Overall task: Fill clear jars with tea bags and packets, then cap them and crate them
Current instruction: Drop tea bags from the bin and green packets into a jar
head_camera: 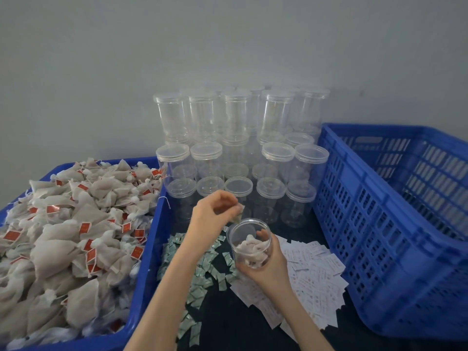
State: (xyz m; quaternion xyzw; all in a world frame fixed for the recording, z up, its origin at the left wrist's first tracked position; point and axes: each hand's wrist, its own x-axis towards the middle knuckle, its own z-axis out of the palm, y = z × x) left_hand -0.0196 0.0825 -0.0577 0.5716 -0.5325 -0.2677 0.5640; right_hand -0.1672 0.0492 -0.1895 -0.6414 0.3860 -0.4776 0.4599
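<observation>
My right hand [272, 268] grips an uncapped clear jar [250, 243] from below, tilted toward me, with several grey tea bags inside. My left hand [215, 211] hovers just above and left of the jar's mouth, pinching a small green-grey packet [238, 216] between its fingertips. A scatter of the same green packets [202, 272] lies on the dark table under my left forearm. White paper slips [312, 272] with red print lie under and to the right of the jar.
A blue bin [149, 252] heaped with tea bags [68, 236] with red tags fills the left. Stacked capped empty jars [235, 153] stand against the wall behind. A big empty blue slotted crate [395, 224] sits at the right.
</observation>
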